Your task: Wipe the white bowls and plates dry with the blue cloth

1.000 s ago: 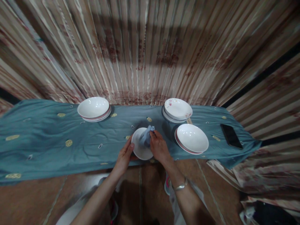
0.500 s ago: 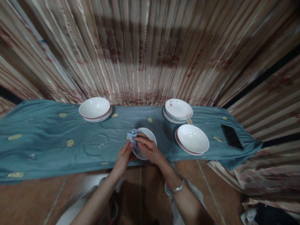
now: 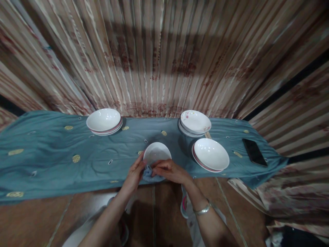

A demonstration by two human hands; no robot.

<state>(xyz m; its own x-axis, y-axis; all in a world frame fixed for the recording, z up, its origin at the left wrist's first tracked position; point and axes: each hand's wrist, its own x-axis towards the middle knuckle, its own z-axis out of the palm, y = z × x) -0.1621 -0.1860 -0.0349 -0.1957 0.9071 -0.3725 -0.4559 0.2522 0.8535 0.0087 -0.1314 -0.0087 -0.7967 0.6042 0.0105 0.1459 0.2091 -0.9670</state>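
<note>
Right hand [image 3: 172, 171] pinches crumpled blue cloth [image 3: 147, 174] against the round white bowl [image 3: 158, 151] gripped by the left hand [image 3: 135, 173].

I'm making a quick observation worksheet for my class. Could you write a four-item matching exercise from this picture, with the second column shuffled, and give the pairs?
1. Crumpled cloth
2. Phone
3. Bracelet
4. Flower-patterned dish

A. silver, being worn
B. black, lying on the tablecloth
C. white, topping a stack
D. light blue, in the right hand

Pairs: 1-D, 2-B, 3-A, 4-C
</note>
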